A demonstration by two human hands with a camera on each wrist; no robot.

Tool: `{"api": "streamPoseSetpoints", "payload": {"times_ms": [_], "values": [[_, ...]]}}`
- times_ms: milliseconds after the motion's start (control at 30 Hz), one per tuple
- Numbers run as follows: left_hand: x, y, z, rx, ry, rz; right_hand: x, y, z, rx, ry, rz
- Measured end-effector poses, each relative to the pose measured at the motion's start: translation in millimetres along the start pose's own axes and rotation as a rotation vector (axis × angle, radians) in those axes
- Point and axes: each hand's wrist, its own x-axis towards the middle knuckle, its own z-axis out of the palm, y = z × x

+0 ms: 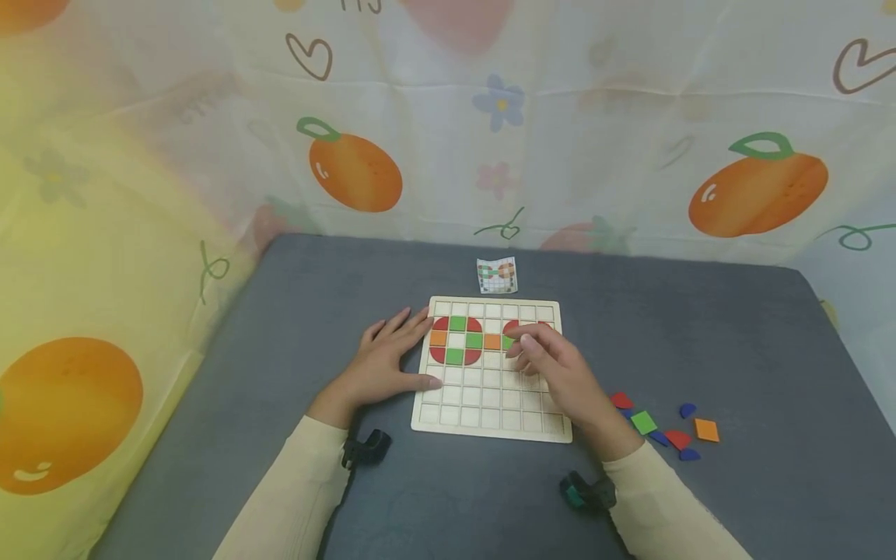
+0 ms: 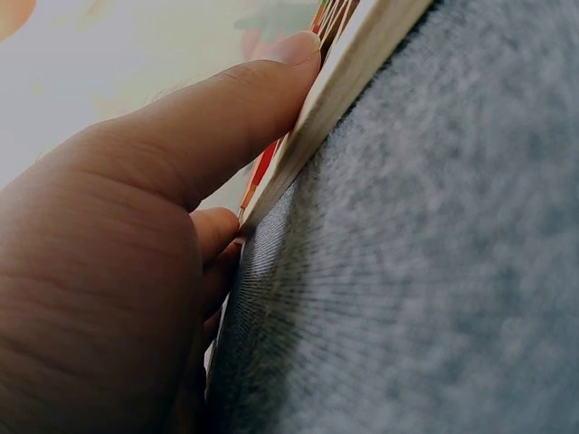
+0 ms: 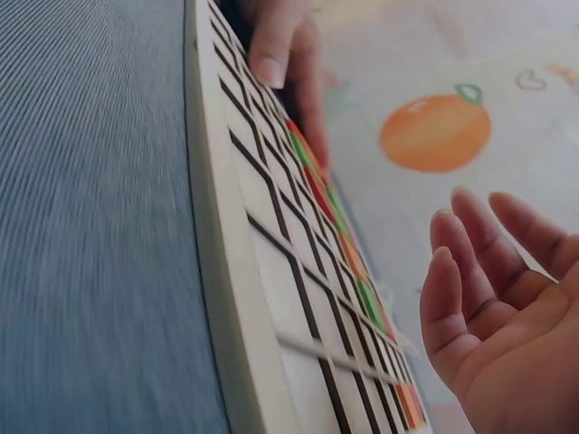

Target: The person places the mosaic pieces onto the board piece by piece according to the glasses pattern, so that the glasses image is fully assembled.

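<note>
A pale wooden grid board (image 1: pixel 490 421) lies on the table. Red, green and orange tiles fill some upper squares: a ring of them at the left, an orange tile (image 1: pixel 492 342) in the middle, and more at the right, partly hidden. My left hand (image 1: pixel 381 359) rests at the board's left edge, fingers spread. Its thumb (image 2: pixel 244 99) lies on the rim in the left wrist view. Over the board's right side hovers my right hand (image 1: pixel 565 375), fingers loosely bent. In the right wrist view its fingers (image 3: pixel 479 244) stand apart from the board, with no tile seen in them.
Behind the board lies a small printed card (image 1: pixel 497 276) with a coloured pattern. Loose tiles are scattered right of the board, among them a green square (image 1: pixel 643 422), an orange square (image 1: pixel 707 430) and a red piece (image 1: pixel 677 440). A printed curtain (image 1: pixel 560 101) hangs beyond the table.
</note>
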Motion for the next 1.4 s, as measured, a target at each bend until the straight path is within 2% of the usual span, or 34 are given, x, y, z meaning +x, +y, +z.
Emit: {"api": "streamPoseSetpoints", "payload": {"times_ms": [200, 400, 700, 933, 1100, 1167, 1400], "values": [[-0.3, 1.3, -0.1, 0.002, 0.003, -0.012, -11.2, 2.2, -22.5, 0.057, 0.023, -0.043], [0.6, 0.0, 1.1, 0.007, 0.006, -0.011, -23.0, 4.3, -44.8, 0.069, 0.065, -0.102], [1.3, -6.0, 5.2, 0.020, 0.012, 0.012, -44.1, 11.2, -76.4, 0.006, 0.145, -0.088], [1.8, -5.6, 4.9, 0.020, 0.014, 0.006, -57.8, 19.0, -100.5, -0.090, 0.189, -0.060], [1.8, -5.2, 4.7, 0.024, 0.011, 0.002, -65.3, 26.6, -116.7, -0.114, 0.166, -0.068], [1.6, -4.6, 4.3, 0.025, 0.009, 0.000, -67.7, 28.5, -122.2, -0.156, 0.135, -0.063], [1.7, -3.5, 4.0, 0.032, 0.011, -0.008, -76.0, 29.0, -138.4, -0.340, 0.026, 0.055]]}}
